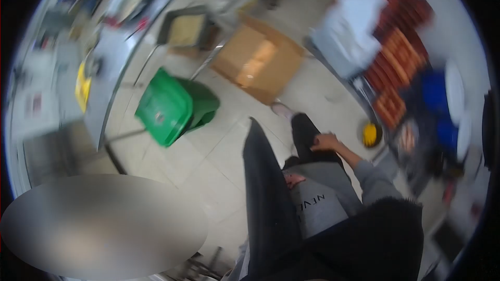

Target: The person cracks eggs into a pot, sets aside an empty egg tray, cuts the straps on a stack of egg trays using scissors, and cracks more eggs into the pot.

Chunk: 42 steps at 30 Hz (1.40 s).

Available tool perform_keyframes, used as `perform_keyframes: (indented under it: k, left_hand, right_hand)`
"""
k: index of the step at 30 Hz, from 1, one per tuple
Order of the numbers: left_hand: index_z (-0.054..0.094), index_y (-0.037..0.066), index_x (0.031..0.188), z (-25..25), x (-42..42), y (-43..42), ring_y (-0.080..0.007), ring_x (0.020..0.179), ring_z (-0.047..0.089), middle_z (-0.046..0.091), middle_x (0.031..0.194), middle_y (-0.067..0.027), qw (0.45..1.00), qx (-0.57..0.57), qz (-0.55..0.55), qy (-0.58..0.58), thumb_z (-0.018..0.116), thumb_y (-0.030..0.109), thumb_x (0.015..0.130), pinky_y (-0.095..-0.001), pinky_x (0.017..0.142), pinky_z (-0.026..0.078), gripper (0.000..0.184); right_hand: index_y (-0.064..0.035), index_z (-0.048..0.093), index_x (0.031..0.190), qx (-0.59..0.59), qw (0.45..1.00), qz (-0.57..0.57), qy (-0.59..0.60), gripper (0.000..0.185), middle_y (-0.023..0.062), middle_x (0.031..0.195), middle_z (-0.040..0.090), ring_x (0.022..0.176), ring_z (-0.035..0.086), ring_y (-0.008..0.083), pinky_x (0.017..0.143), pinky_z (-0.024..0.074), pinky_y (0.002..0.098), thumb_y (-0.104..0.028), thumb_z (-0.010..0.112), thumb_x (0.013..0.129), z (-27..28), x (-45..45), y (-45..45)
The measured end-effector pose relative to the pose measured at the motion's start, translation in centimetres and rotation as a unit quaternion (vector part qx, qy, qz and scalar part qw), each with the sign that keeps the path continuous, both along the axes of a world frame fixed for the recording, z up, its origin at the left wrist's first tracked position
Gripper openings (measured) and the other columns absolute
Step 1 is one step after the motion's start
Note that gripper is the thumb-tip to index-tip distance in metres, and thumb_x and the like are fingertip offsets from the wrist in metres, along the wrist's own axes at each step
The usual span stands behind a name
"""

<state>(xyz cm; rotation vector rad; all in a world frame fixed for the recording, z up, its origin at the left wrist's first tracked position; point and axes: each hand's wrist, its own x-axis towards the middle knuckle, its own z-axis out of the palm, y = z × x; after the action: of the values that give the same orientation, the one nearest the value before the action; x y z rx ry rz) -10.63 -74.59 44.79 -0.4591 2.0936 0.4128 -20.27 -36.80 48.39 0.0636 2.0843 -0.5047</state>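
Head view: right hand (325, 142) over dark trousers (303, 129); yellow object (370, 135) rightward, apart.

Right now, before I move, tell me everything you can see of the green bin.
The green bin looks plastic and smooth: a bright, blocky top part with a small pale mark, and a darker, shaded body. It seems to stand upright on the pale tiled floor, between the grey-topped table and the cardboard box. Blur leaves unclear whether the top is open and what the mark says. Nothing visibly rests on it.
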Motion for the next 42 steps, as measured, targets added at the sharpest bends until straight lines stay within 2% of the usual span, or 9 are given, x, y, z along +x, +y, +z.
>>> perform_keyframes:
  k: [13,20,24,26,27,30,32,36,42]
  left_hand:
    - [0.065,0.002,0.093,3.7,3.6,12.9,-0.0330,0.100,0.059,0.063,0.104,-0.0181,0.886,-0.072,-0.451,-0.077,0.063,0.037,0.077,-0.0405,0.088,0.045,0.038]
    - [0.063,0.004,0.104,6.8,2.8,19.3,-0.0247,0.092,0.063,0.066,0.098,-0.0119,0.689,0.350,-0.549,-0.320,0.053,0.014,0.085,-0.0319,0.083,0.048,0.023]
    - [0.066,0.021,0.104,17.5,9.7,32.8,-0.0246,0.109,0.054,0.063,0.104,-0.0050,0.538,0.061,-0.807,-0.237,0.051,0.023,0.087,-0.0703,0.098,0.015,0.023]
    - [0.062,0.013,0.103,15.5,9.4,37.7,-0.0242,0.110,0.049,0.060,0.104,-0.0054,0.531,0.119,-0.798,-0.260,0.063,0.011,0.074,-0.0786,0.091,0.000,0.028]
    - [0.063,0.016,0.104,15.1,9.5,41.6,-0.0235,0.106,0.052,0.060,0.105,-0.0039,0.541,0.129,-0.811,-0.183,0.062,0.014,0.078,-0.0700,0.097,0.020,0.027]
    - [0.053,0.003,0.119,9.6,9.7,51.0,-0.0179,0.098,0.055,0.057,0.113,-0.0125,0.818,0.407,-0.317,-0.252,0.050,0.023,0.092,-0.0329,0.081,0.045,0.034]
    - [0.055,0.004,0.118,3.7,10.4,53.7,-0.0250,0.098,0.056,0.059,0.106,-0.0153,0.686,0.427,-0.395,-0.437,0.050,0.033,0.092,-0.0347,0.087,0.044,0.038]
    - [0.056,0.003,0.113,-10.6,12.5,52.4,-0.0287,0.099,0.056,0.059,0.107,-0.0161,0.399,0.358,-0.549,-0.641,0.047,0.031,0.094,-0.0341,0.086,0.043,0.035]
    - [0.051,0.004,0.124,-24.5,2.4,58.6,-0.0273,0.103,0.056,0.057,0.117,-0.0154,0.422,0.315,-0.651,-0.547,0.049,0.016,0.093,-0.0331,0.086,0.044,0.033]
  right_hand:
    - [-0.0035,0.066,0.084,-0.232,0.894,-0.381,0.040,0.020,0.0093,0.082,0.067,0.081,0.064,0.0231,0.073,0.0495,0.0367,-0.022,0.064,0.074,1.1,30.8,0.6]
    - [-0.0028,0.062,0.099,-0.472,0.714,-0.502,-0.121,0.026,0.0027,0.086,0.063,0.079,0.055,0.0113,0.071,0.0447,0.0303,-0.010,0.058,0.074,11.8,48.0,3.4]
    - [0.0007,0.066,0.089,-0.487,0.732,-0.476,-0.023,0.021,0.0072,0.081,0.066,0.069,0.058,0.0183,0.065,0.0463,0.0347,-0.010,0.055,0.074,6.6,53.3,5.3]
    - [0.0005,0.067,0.090,-0.552,0.726,-0.409,-0.029,0.022,0.0105,0.081,0.066,0.076,0.060,0.0200,0.069,0.0467,0.0341,-0.011,0.057,0.073,1.2,54.1,4.1]
    - [0.0006,0.065,0.095,-0.599,0.730,-0.325,-0.049,0.024,0.0114,0.086,0.066,0.080,0.061,0.0209,0.072,0.0476,0.0332,-0.010,0.055,0.077,-1.3,54.4,4.6]
    - [0.0013,0.061,0.106,-0.723,0.648,-0.235,-0.054,0.027,0.0125,0.095,0.065,0.087,0.062,0.0217,0.078,0.0489,0.0320,-0.008,0.051,0.084,-11.3,56.5,9.6]
    - [0.0016,0.056,0.113,-0.773,0.569,-0.281,-0.009,0.028,0.0121,0.103,0.064,0.093,0.061,0.0230,0.081,0.0488,0.0325,-0.011,0.046,0.090,-20.8,55.7,16.1]
    - [-0.0031,0.054,0.108,-0.201,0.704,-0.619,0.284,0.028,0.0071,0.103,0.059,0.092,0.057,0.0175,0.078,0.0465,0.0302,-0.005,0.054,0.081,-31.6,50.1,41.7]
    - [-0.0128,0.050,0.116,0.311,0.682,-0.472,0.464,0.046,0.0115,0.109,0.053,0.098,0.056,0.0321,0.080,0.0475,0.0408,-0.008,0.063,0.072,-43.3,41.7,60.1]
